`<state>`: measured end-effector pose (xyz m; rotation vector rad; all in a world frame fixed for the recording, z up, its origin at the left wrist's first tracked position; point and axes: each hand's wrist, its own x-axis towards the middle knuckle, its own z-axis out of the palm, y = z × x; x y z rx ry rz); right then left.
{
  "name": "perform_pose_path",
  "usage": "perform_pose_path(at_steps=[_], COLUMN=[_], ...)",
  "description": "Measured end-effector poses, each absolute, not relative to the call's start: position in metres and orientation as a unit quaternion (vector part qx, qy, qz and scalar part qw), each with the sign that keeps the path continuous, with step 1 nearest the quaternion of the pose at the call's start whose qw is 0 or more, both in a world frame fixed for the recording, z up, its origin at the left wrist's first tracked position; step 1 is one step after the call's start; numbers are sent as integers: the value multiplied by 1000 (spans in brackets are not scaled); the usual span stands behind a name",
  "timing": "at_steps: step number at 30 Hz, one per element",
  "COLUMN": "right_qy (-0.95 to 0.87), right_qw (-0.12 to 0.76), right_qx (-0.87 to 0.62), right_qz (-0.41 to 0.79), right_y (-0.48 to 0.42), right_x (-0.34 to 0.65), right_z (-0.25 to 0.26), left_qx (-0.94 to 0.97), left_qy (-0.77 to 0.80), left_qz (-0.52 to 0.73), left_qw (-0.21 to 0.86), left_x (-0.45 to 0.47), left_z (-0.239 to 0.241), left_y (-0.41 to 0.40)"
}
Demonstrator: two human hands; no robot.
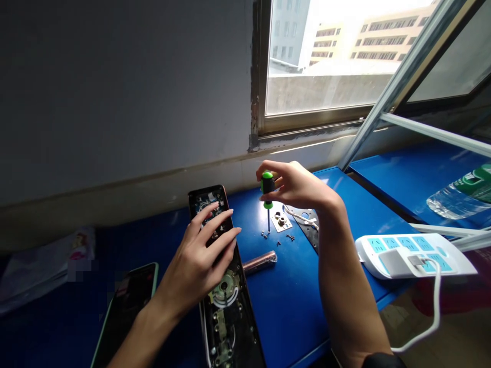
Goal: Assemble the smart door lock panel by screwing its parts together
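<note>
My left hand (205, 250) lies with fingers stretched over a long black door lock panel (245, 313), its inside exposed. A circuit board (207, 200) shows at the panel's far end, partly under my fingers; metal lock parts show nearer me. In my right hand (297, 185) is a green and black screwdriver (267, 191), held upright between thumb and fingers. Its tip points down at a few small screws (264, 234) on the blue table; whether a screw clings to it I cannot tell. More tiny screws (290, 237) lie close by, beside a small square metal plate (282, 221).
A copper-coloured handle (261, 261) sticks out right of the panel. Behind my right wrist lie a white cable (303, 217) and a dark plate. A phone (128, 306) is at left. Further right are a white power strip (418, 271), a metal frame (406, 59) and a water bottle (462, 191).
</note>
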<state>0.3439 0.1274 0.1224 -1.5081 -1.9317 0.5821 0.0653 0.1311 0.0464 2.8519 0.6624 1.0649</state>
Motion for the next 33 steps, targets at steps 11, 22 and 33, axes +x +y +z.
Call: perform_pose_path(at_steps=[11, 22, 33], right_qy=[-728, -618, -621], right_qw=[369, 625, 614], right_qx=[-564, -443, -424], right_qz=[123, 177, 239], right_y=[103, 94, 109], right_x=[334, 291, 269], right_z=[144, 155, 144], left_qx=[825, 778, 780], left_qy=[313, 343, 315], left_qz=[470, 521, 527], left_qw=[21, 79, 119], left_x=[36, 30, 30], left_z=[22, 15, 15], left_y=[119, 104, 103])
